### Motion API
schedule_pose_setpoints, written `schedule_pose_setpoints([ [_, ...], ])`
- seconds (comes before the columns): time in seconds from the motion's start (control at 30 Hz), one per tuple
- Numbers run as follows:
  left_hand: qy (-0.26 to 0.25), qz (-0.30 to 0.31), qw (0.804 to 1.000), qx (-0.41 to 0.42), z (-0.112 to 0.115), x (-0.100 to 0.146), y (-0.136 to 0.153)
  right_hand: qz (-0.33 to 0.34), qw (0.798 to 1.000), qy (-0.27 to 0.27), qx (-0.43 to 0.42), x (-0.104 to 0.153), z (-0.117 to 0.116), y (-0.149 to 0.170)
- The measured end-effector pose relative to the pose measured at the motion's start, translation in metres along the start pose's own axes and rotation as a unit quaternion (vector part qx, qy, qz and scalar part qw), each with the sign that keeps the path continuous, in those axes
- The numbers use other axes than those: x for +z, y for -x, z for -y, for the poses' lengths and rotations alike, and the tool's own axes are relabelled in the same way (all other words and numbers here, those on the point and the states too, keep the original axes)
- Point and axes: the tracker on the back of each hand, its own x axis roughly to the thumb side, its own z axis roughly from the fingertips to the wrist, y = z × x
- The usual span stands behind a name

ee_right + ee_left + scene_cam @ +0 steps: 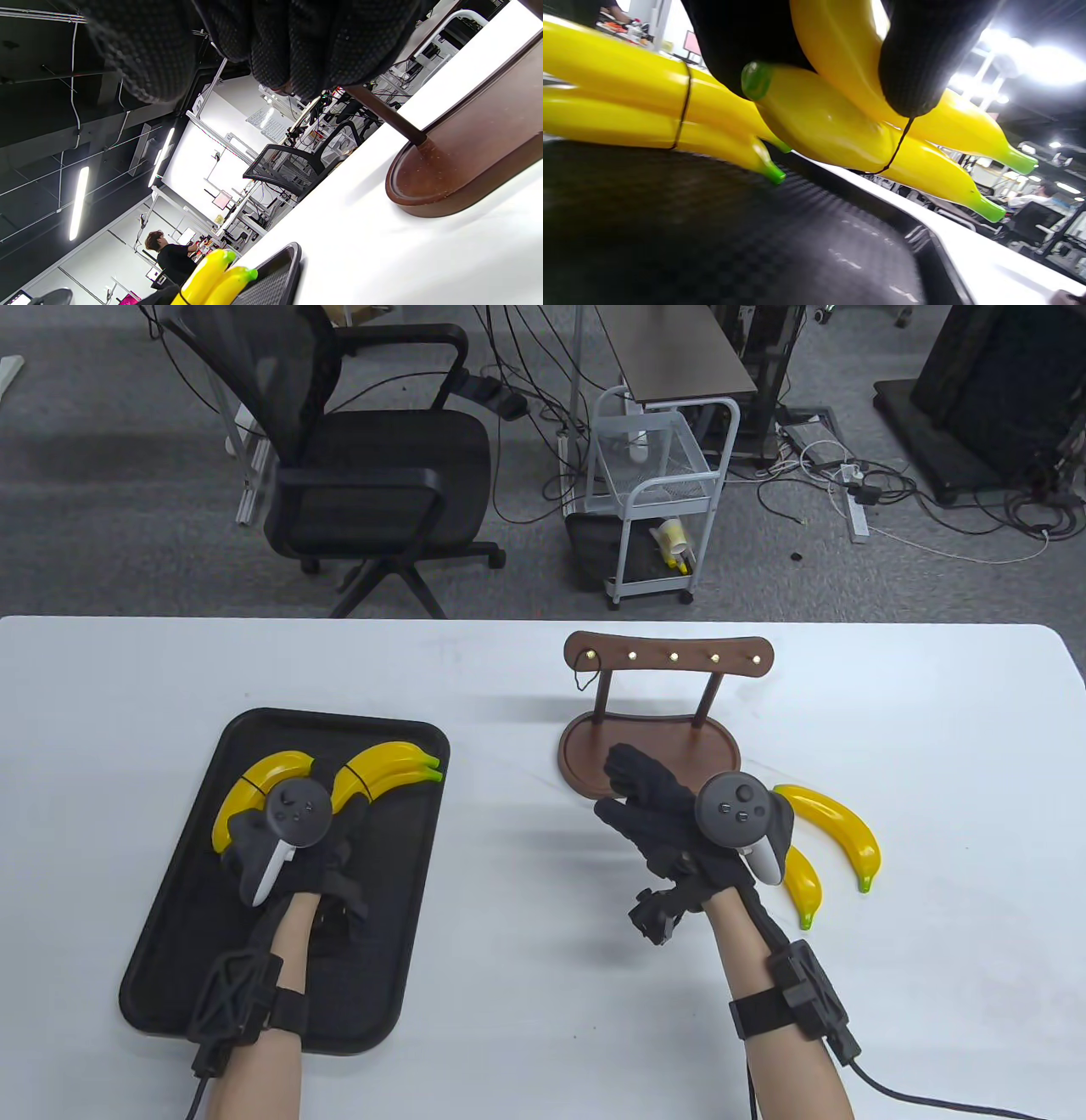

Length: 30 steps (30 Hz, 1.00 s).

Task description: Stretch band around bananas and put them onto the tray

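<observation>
Two pairs of yellow toy bananas, each bound by a thin black band, are at the far end of the black tray [195, 916]. One pair [254, 780] lies at the left. The other pair [390, 763] is at the right, its green tips by the rim. My left hand [335, 848] grips that right pair [840, 135]; a finger [916, 63] presses where the band [899, 144] crosses. My right hand [645, 797] hovers open and empty over the wooden stand's base [585, 746]. Two loose bananas [836, 827] [802, 882] lie to its right.
The brown stand's top bar [670, 657] carries several brass pegs; a black band [585, 670] hangs from the leftmost. An office chair [373, 475] and a white cart [653, 492] stand beyond the table's far edge. White tabletop separates the tray [280, 271] and stand [466, 169].
</observation>
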Motion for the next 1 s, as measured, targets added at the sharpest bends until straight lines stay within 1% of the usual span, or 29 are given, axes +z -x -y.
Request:
schedule_pose_setpoints([
  [0.17, 0.017, -0.032, 0.999, 0.001, 0.01, -0.003, 0.016, -0.006, 1.0, 0.003, -0.005, 0.0, 0.002, 0.004],
  [0.5, 0.043, -0.054, 0.998, 0.004, 0.024, -0.006, 0.03, -0.014, 1.0, 0.003, -0.011, 0.0, 0.004, 0.008],
  [0.57, 0.047, -0.055, 0.997, 0.016, 0.024, -0.006, 0.031, -0.016, 1.0, 0.003, -0.012, 0.001, 0.004, 0.008],
  [0.8, 0.048, -0.045, 0.998, 0.016, 0.022, -0.005, 0.028, -0.021, 1.0, 0.002, -0.013, 0.002, 0.006, 0.009],
  [1.0, 0.022, -0.029, 0.999, 0.037, 0.005, -0.002, 0.02, -0.022, 1.0, 0.004, -0.014, 0.001, 0.007, 0.01],
])
